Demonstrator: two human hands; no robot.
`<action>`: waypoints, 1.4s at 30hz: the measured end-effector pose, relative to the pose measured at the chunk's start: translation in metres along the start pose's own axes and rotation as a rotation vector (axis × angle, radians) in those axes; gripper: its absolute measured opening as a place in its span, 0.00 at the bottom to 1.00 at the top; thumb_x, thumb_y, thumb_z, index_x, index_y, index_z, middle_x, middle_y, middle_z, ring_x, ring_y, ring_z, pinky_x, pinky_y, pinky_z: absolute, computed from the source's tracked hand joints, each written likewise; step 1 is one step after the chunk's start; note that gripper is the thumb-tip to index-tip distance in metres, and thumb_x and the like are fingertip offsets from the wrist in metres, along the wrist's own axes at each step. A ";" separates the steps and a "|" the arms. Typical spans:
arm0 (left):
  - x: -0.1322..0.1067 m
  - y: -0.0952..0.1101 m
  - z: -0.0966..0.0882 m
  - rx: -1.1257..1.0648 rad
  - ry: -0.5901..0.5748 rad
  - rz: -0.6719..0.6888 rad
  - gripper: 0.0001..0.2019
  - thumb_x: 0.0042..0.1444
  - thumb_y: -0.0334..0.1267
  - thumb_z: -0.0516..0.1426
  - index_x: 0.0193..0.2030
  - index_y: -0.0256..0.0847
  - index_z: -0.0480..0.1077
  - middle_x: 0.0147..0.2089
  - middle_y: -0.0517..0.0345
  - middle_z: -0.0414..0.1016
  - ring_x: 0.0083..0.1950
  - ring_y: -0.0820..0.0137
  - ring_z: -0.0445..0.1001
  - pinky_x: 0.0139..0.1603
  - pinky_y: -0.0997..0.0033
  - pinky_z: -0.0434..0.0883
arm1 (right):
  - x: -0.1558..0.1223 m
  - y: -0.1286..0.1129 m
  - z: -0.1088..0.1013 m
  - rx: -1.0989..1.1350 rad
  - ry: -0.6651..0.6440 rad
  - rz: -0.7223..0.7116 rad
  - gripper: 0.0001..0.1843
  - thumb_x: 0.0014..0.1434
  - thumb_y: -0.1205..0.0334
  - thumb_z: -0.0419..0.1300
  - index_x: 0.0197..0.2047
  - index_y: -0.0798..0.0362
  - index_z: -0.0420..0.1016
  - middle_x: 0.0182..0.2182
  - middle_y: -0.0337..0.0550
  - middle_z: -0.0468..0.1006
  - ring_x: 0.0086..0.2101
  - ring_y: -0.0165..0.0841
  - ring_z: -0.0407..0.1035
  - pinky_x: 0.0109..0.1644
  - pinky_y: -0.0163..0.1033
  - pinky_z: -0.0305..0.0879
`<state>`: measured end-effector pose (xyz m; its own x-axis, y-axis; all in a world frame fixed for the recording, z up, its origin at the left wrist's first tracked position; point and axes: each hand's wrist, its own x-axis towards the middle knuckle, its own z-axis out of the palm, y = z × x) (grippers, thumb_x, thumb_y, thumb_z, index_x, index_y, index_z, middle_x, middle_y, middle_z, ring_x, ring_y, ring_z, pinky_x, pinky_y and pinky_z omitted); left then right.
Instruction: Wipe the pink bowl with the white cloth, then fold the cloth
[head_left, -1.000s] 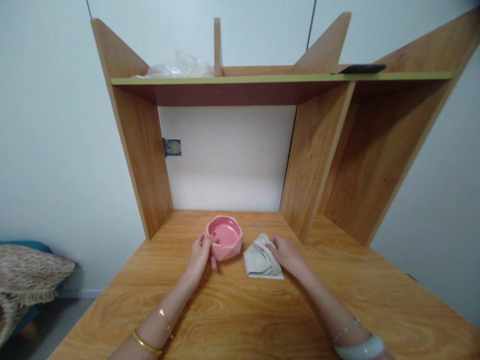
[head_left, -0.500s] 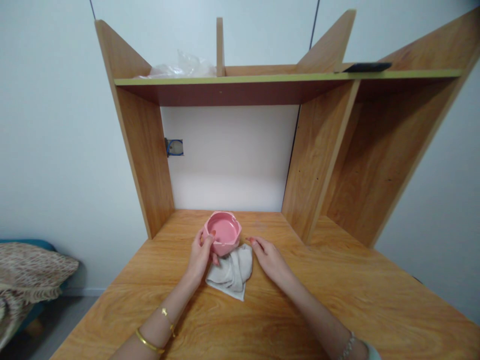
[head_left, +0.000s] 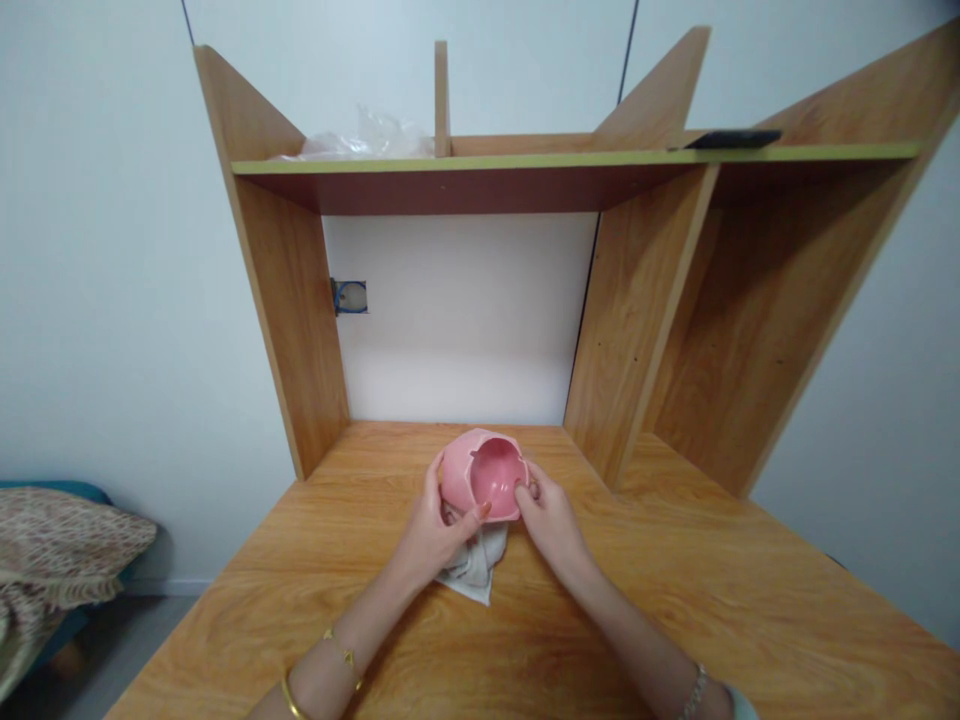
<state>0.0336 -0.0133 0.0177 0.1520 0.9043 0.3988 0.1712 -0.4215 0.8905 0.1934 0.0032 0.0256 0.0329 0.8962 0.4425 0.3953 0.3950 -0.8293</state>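
A pink ceramic ashtray (head_left: 484,470) is held up over the wooden desk (head_left: 525,620), tilted so its hollow faces me. My left hand (head_left: 435,525) grips its left side and underside, thumb on the lower rim. My right hand (head_left: 551,515) holds its right rim with the fingertips. A crumpled grey cloth (head_left: 474,568) lies on the desk right under the ashtray, partly hidden by my left hand.
The desk carries a wooden hutch with side panels (head_left: 289,330) and a shelf (head_left: 570,158). On the shelf lie a clear plastic bag (head_left: 360,135) and a dark flat object (head_left: 731,138). A patterned blanket (head_left: 52,545) is at the far left, off the desk.
The cloth was dragged left until it lay below the ashtray. The ashtray has since been lifted, shifted right and tipped toward me, and my right hand has come onto its rim.
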 end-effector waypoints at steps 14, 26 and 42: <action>0.003 0.003 -0.021 0.590 -0.142 0.206 0.12 0.56 0.42 0.47 0.38 0.40 0.68 0.34 0.56 0.71 0.36 0.70 0.68 0.37 0.73 0.63 | 0.032 0.046 -0.071 -0.654 0.139 0.190 0.23 0.54 0.66 0.44 0.52 0.57 0.65 0.42 0.49 0.74 0.41 0.37 0.68 0.42 0.37 0.61; 0.004 -0.004 -0.017 0.558 -0.082 0.200 0.12 0.56 0.42 0.47 0.35 0.40 0.69 0.31 0.56 0.70 0.35 0.70 0.67 0.35 0.73 0.62 | 0.036 0.065 -0.095 -0.789 0.128 0.381 0.22 0.55 0.64 0.44 0.51 0.56 0.68 0.40 0.52 0.75 0.42 0.43 0.69 0.40 0.40 0.62; -0.001 -0.017 -0.002 0.563 -0.003 0.049 0.22 0.49 0.50 0.54 0.48 0.39 0.62 0.36 0.55 0.69 0.40 0.65 0.66 0.43 0.65 0.61 | 0.031 0.029 -0.082 -0.950 0.094 0.366 0.28 0.59 0.53 0.40 0.59 0.57 0.52 0.38 0.60 0.75 0.37 0.46 0.71 0.36 0.46 0.62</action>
<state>0.0283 -0.0071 0.0026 0.1756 0.8829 0.4356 0.6567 -0.4347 0.6163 0.2813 0.0255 0.0429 0.3538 0.8939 0.2753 0.9097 -0.2605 -0.3234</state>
